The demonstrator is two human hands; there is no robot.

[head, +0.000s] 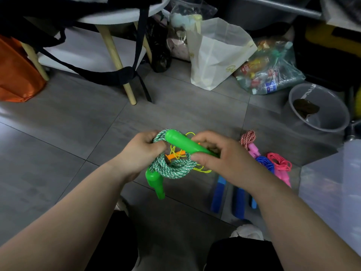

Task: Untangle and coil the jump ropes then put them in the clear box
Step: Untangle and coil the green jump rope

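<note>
Two bare hands hold a green-and-white braided jump rope (173,169) up over the grey tiled floor (68,124). The left hand (139,151) has its fingers (156,146) closed tight around the coiled loops of that rope. The right hand (218,155) has its fingers (201,157) pinched around one bright green plastic handle (183,142), which lies tilted across the top of the coil. The other green plastic handle (156,183) hangs down below the coil. A thin yellow cord with an orange handle (175,153) shows through the middle of the loops, tangled close to the green rope. On the floor just to the right lie a red-and-white braided rope with pink handles (249,139), a blue rope with blue handles (239,202), and a thin pink rope (280,163). A frosted clear box (332,188) sits at the right edge, near these ropes.
</note>
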